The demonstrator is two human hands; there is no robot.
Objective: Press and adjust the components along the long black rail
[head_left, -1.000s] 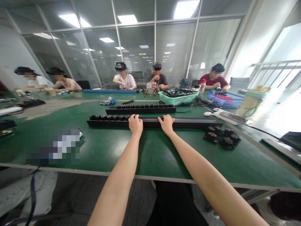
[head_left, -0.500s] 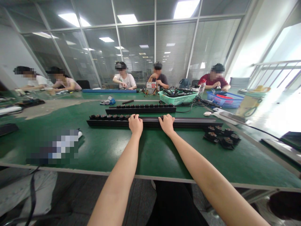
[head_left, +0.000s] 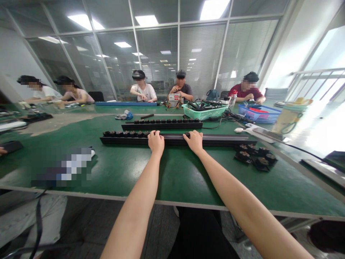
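A long black strip housing (head_left: 221, 140) lies across the green table (head_left: 175, 176), its left part filled with several black socket modules (head_left: 124, 133). My left hand (head_left: 155, 141) is curled over the strip beside the last fitted module. My right hand (head_left: 194, 141) is curled on the strip a little further right, its fingers over a black module. Both arms reach straight forward. A pile of loose black modules (head_left: 254, 157) sits to the right of my right hand.
A second filled black strip (head_left: 161, 125) lies just behind. Further back are a green basket (head_left: 203, 113) with cables, a blue tray (head_left: 260, 114) and a blue bar (head_left: 125, 104). Several other people work at the far and left sides.
My right hand has shifted slightly right along the strip. My left hand stays in place. The view has drifted a little.
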